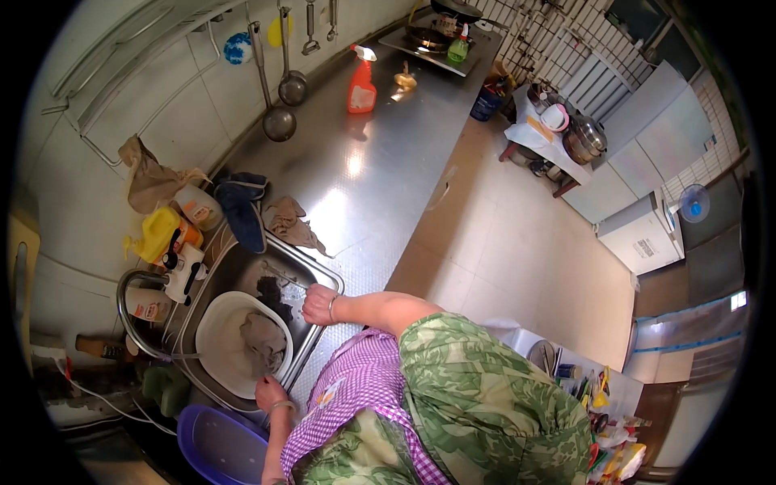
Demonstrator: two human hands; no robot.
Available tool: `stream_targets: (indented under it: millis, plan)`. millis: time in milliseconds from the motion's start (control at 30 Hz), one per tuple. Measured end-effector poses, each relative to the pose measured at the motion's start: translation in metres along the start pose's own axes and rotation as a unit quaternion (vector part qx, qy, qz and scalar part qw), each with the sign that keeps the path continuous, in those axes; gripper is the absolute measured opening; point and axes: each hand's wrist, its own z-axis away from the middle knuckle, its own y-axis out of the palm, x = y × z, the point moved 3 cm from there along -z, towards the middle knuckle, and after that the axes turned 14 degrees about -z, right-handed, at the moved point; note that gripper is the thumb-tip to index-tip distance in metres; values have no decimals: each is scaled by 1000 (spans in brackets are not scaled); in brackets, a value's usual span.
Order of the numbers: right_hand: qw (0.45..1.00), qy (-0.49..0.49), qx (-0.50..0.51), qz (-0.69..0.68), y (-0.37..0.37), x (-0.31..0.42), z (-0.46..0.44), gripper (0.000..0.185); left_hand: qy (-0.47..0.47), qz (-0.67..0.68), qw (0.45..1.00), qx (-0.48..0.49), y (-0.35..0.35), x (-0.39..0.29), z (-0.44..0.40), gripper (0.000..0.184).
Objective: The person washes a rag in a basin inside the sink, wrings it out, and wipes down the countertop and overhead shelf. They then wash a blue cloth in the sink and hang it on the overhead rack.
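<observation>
My right hand (320,305) is closed at the sink's (340,284) right edge; a thin, light strip (284,275) runs up to its fingers, but what it grips is unclear. Dark, wet-looking material (275,297) lies in the sink beside a white round basin (212,327). A wet grey-brown cloth (263,338) hangs inside the basin, partly in cloudy water. At the basin's lower rim, the fingers of my left hand (272,393) are pinched together on the cloth's lower end. The faucet (125,311) arches over the basin from the left.
A blue shoe (241,212) and a brown cloth (293,224) lie by the sink's far edge. Bottles (162,234) line the wall side. A purple tub (222,444) sits below. Farther along the counter (388,162) stand a red spray bottle (362,87) and a stove (440,48).
</observation>
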Motion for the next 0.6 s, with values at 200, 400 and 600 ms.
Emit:
stream_targets:
  millis: [200, 400, 600]
  plan:
    - [1000, 0, -8, 3, 2, -1, 0, 29, -21, -13, 999, 35, 6, 4, -5, 42]
    - [1000, 4, -3, -5, -1, 1, -1, 30, -14, -32, 999, 41, 3, 2, -5, 42]
    - [1000, 0, 7, -2, 1, 0, -1, 31, -3, -41, 999, 24, 3, 2, -4, 41]
